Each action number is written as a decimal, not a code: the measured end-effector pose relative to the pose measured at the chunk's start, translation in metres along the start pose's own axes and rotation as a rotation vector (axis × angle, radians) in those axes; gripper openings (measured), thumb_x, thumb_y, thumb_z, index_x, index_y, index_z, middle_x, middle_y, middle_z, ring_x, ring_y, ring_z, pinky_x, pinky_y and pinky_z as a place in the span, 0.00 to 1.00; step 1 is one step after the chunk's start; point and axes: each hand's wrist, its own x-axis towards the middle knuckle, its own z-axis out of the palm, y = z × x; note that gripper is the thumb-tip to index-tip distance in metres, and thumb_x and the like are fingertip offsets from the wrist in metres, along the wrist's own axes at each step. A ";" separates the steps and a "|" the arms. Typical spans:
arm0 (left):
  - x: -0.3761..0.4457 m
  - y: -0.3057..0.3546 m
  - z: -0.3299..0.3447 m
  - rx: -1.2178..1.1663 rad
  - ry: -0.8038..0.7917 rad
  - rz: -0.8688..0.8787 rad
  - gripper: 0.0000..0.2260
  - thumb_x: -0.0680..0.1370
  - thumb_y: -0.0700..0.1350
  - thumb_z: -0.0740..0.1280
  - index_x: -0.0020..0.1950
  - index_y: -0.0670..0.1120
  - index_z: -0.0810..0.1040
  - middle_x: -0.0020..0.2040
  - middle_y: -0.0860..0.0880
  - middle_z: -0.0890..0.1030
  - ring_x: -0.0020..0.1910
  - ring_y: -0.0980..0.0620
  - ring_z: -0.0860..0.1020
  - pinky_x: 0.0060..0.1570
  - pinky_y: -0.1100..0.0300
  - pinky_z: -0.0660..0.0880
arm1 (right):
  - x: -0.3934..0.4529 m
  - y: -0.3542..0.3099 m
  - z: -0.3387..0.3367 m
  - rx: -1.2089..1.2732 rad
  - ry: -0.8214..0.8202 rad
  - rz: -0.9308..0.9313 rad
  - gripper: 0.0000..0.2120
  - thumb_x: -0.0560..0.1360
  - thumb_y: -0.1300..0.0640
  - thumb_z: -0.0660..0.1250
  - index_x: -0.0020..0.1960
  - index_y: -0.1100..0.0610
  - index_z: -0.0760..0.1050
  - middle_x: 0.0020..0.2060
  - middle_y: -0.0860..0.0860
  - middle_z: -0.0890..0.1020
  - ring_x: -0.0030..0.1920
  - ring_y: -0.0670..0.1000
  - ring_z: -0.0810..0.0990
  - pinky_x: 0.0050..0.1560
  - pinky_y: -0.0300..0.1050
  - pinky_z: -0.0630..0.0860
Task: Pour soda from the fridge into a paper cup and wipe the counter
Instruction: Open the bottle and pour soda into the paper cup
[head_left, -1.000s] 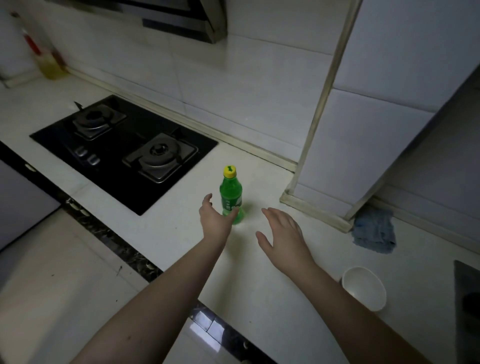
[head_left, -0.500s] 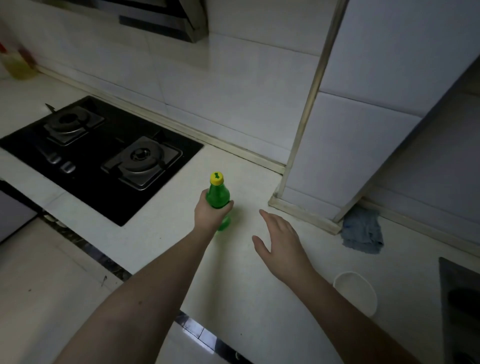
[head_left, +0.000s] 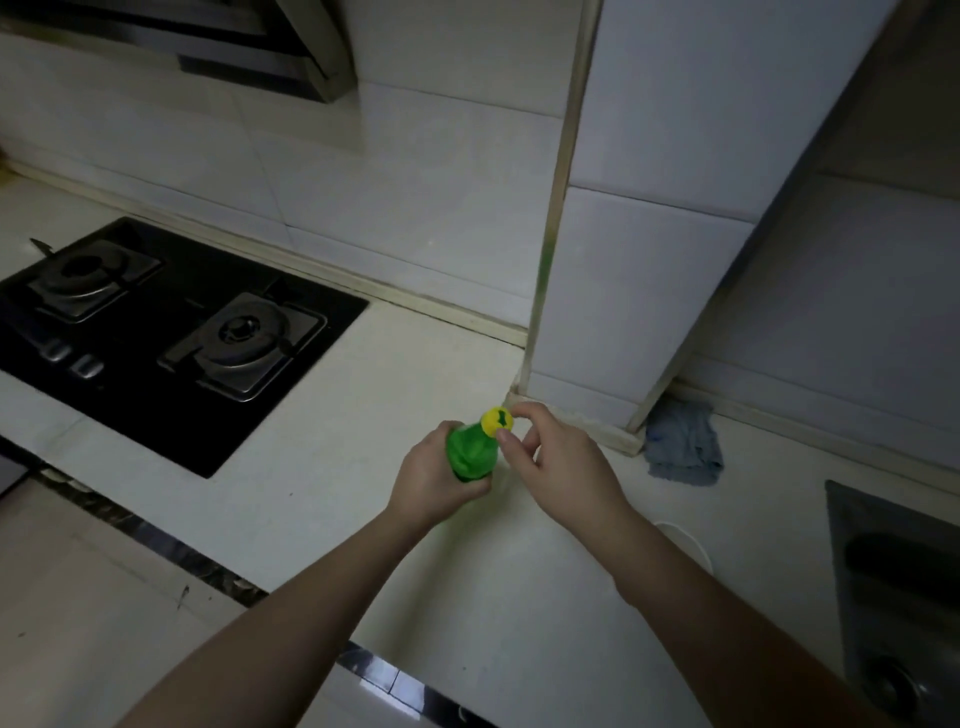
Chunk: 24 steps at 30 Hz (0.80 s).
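Opening the soda is the step in hand, judging from the head view, the only one there is. The left hand (head_left: 434, 486) is wrapped round the body of the green bottle (head_left: 470, 452), fingers curled about it, and lifts or steadies it above the counter (head_left: 322, 483) near the tiled pillar (head_left: 613, 291); whether its base touches the counter cannot be told, as the hand hides it. The right hand (head_left: 558, 462) has thumb and forefinger pinched on the yellow cap (head_left: 497, 421), which sits on the neck.

The bottle's long axis leans slightly from upright, neck and cap pointing up and a little to the right, toward the right hand and the pillar; seen from above, the body looks foreshortened.

The next move probably calls for a firm hold on the body while the cap is twisted off, slowly, since soda may fizz over. Then the bottle must travel to the cup (head_left: 693, 545), whose pale rim just shows behind the right forearm, near the counter's front. The pour is not yet begun.

A blue cloth (head_left: 683, 447) lies crumpled at the pillar's foot, well apart from the hands, ready for the wipe. A black hob (head_left: 171, 332) lies to the left and a sink (head_left: 893, 587) at the right edge.
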 end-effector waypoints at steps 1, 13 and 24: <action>-0.004 0.005 0.002 0.021 -0.007 0.016 0.23 0.63 0.54 0.75 0.55 0.51 0.74 0.45 0.55 0.81 0.43 0.52 0.80 0.39 0.59 0.75 | -0.002 0.001 -0.002 -0.029 -0.001 0.011 0.17 0.77 0.41 0.60 0.61 0.49 0.71 0.33 0.48 0.79 0.36 0.48 0.78 0.38 0.47 0.74; -0.048 0.045 0.023 0.377 0.014 0.326 0.32 0.63 0.56 0.75 0.63 0.45 0.75 0.51 0.49 0.82 0.48 0.47 0.81 0.43 0.58 0.75 | -0.032 0.010 -0.045 -0.489 0.011 0.246 0.28 0.77 0.33 0.50 0.31 0.55 0.66 0.29 0.51 0.73 0.38 0.57 0.78 0.33 0.44 0.63; -0.081 0.082 0.007 0.169 -0.167 0.219 0.22 0.62 0.60 0.72 0.52 0.53 0.73 0.41 0.56 0.80 0.40 0.55 0.80 0.39 0.60 0.76 | -0.052 0.006 -0.073 -0.203 0.039 0.153 0.26 0.77 0.43 0.59 0.26 0.56 0.60 0.23 0.52 0.65 0.28 0.53 0.68 0.27 0.46 0.57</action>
